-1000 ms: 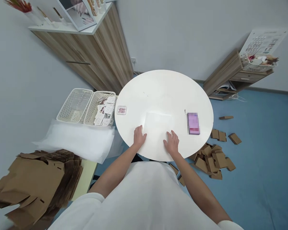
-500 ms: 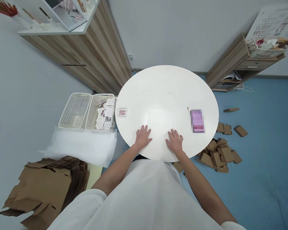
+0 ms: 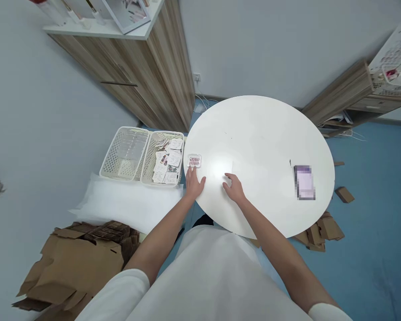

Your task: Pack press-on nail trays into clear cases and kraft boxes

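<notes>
On the right of the table (image 3: 260, 133), the purple object (image 3: 305, 183) is all pixel blocks! The pink pieces (image 3: 194, 161) in the small clear case (image 3: 194, 155) are too tiny to name; whether the left hand (image 3: 193, 185) touches it, no telling. Far left, the picture frame (image 3: 128, 15) is sliced off above; far right, the white basket (image 3: 396, 90) runs off.

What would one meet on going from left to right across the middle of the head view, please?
White perforated plastic basket, card-filled white plastic basket, clear rectangular case with pink contents, right hand, pixelated purple rectangular item, brown cardboard box.
</notes>
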Tool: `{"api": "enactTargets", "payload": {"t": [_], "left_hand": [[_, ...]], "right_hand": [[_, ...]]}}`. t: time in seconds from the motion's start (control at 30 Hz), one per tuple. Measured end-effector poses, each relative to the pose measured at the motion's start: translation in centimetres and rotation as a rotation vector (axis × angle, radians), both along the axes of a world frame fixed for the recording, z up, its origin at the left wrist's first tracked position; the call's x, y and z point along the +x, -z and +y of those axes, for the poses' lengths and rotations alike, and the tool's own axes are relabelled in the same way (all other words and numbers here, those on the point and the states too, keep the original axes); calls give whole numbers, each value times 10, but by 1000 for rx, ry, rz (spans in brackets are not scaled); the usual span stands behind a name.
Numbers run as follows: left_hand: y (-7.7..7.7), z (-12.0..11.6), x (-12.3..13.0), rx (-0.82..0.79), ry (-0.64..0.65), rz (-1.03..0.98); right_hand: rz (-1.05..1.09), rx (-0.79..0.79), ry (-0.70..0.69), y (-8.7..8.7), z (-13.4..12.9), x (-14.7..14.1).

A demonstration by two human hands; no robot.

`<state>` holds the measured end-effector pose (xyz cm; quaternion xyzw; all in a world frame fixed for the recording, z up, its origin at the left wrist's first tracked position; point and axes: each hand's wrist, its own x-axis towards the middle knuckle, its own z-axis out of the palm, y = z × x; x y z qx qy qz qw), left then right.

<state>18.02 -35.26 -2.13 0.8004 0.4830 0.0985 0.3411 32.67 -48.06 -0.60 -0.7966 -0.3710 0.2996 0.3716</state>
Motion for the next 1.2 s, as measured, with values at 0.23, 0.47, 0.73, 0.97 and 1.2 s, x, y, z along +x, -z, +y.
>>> {"api": "enactTargets", "payload": {"t": [0.23,0.47,0.73,0.97,1.2], "left_hand": [[11,50,-10,-231,-172,-151],[26,56,-12,-364,-205,-295],[13,41,0,-421,-232,-358],[0,-3,23,-471,-80,-465],[-10,-73,46,-544,120,-444]], "right_hand": [[521,30,47,9,88,-35],[721,94,67,14,105,-47],[684,107,141,13,90,-38],[596,136,200,1,19,-11],[520,132,256,-3,-82,15]]}}
